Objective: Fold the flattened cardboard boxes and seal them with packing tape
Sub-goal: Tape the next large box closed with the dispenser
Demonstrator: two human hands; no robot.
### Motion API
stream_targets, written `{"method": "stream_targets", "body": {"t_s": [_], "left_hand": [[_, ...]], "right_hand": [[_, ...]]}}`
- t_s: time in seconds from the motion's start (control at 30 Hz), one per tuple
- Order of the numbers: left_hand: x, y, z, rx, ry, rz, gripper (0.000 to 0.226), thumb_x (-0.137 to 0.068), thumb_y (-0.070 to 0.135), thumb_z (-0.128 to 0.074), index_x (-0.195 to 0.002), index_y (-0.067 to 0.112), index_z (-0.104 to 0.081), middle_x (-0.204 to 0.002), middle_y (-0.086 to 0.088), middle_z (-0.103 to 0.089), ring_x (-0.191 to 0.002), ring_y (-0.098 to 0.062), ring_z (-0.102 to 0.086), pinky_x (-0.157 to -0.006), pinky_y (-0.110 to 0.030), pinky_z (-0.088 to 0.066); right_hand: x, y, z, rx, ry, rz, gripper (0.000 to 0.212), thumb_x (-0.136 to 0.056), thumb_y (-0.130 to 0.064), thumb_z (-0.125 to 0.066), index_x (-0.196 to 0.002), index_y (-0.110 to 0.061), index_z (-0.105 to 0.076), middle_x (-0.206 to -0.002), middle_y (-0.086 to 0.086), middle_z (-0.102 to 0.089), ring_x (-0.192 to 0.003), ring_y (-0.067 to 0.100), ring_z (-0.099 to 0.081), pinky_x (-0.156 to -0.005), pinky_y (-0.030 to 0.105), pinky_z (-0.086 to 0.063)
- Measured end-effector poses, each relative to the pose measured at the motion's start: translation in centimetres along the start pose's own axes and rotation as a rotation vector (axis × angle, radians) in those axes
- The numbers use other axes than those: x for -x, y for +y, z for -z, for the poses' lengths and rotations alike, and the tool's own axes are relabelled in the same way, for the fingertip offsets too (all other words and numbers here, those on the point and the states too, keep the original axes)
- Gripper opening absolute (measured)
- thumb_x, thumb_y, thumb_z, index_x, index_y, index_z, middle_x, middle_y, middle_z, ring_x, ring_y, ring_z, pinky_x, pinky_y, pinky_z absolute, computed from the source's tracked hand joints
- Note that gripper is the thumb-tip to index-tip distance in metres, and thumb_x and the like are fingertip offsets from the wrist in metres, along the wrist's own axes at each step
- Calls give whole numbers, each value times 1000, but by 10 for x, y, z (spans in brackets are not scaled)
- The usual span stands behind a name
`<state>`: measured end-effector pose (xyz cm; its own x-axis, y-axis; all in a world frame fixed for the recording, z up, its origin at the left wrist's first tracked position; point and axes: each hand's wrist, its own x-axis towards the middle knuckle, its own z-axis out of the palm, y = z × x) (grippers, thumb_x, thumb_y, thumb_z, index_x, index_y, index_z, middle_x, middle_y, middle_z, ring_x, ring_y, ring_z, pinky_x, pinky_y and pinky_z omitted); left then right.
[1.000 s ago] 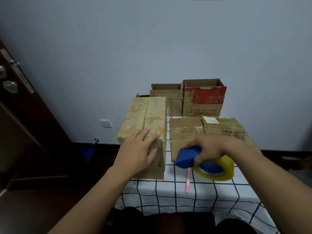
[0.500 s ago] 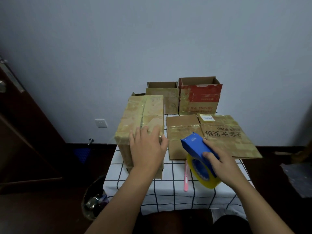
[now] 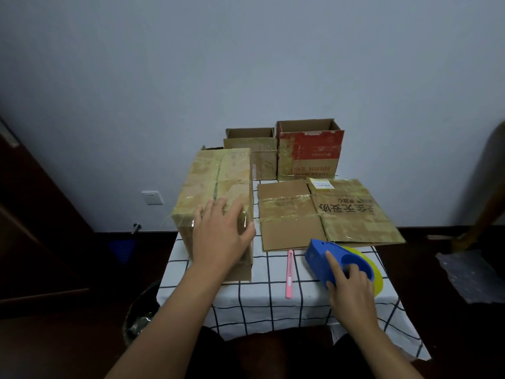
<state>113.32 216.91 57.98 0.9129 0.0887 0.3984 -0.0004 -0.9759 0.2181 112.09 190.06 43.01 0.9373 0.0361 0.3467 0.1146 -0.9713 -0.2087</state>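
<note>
A folded, tape-sealed cardboard box (image 3: 218, 181) stands on the left of the checked tablecloth (image 3: 273, 305). My left hand (image 3: 221, 236) rests flat on its near end, fingers spread over the top and thumb at the right edge. To the right lie flattened cardboard boxes (image 3: 328, 212) with black printed characters. In front of them the blue tape dispenser (image 3: 318, 255) with its yellow tape roll (image 3: 378, 280) lies on the cloth. My right hand (image 3: 352, 291) holds it, index finger along the blue body and the other fingers curled into the core.
A pink utility knife (image 3: 289, 273) lies between the box and the dispenser. Two open boxes, one plain (image 3: 252, 149) and one red (image 3: 310, 151), stand at the back by the wall. A waste bin (image 3: 139, 315) sits on the floor left of the table, beside a dark door (image 3: 32, 214).
My right hand has lowered the tape dispenser from above the flattened boxes down onto the cloth at the front right. My left hand has stayed on the box's near end.
</note>
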Motion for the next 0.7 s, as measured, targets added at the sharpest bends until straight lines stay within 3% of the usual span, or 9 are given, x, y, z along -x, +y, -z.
{"method": "stream_targets", "body": {"t_s": [0.2, 0.33, 0.5, 0.63, 0.7], "left_hand": [[0, -5, 3, -10, -33, -42, 32, -89, 50, -49, -115, 33, -51, -133, -2, -54, -132, -28, -42, -116, -48, -23], [1, -5, 4, -4, -40, -50, 37, -91, 48, -49, -124, 32, -50, -141, -3, -49, -138, -28, -36, -119, -47, -17], [7, -5, 5, -11, -26, -60, 49, -91, 44, -53, -137, 29, -46, -152, -6, -39, -145, -28, -26, -120, -45, -5], [7, -6, 3, 8, -17, -72, 49, -90, 43, -54, -136, 28, -48, -151, -8, -41, -143, -27, -29, -120, -44, -5], [7, -7, 3, 18, -18, -78, 48, -90, 42, -55, -135, 28, -49, -150, -8, -42, -143, -27, -30, -120, -44, -6]], "right_hand": [[9, 10, -15, 89, -60, -17, 83, -54, -12, -93, -130, -4, -60, -95, 17, -63, -78, 37, -60, -66, 46, -53], [11, 19, -21, 131, -71, 11, 77, -51, -16, -96, -121, -5, -65, -96, 13, -65, -79, 33, -61, -70, 46, -55], [10, 20, -22, 85, -126, -56, 64, -75, -28, -81, -135, -18, -58, -111, 3, -63, -105, 25, -60, -102, 48, -41], [0, 25, -17, 40, -131, 24, 63, -63, -17, -88, -121, -14, -64, -102, 2, -64, -97, 27, -64, -97, 53, -48], [-4, 35, -16, -30, -123, 54, 61, -66, -12, -87, -121, -12, -61, -109, 4, -64, -100, 28, -61, -99, 57, -45]]}}
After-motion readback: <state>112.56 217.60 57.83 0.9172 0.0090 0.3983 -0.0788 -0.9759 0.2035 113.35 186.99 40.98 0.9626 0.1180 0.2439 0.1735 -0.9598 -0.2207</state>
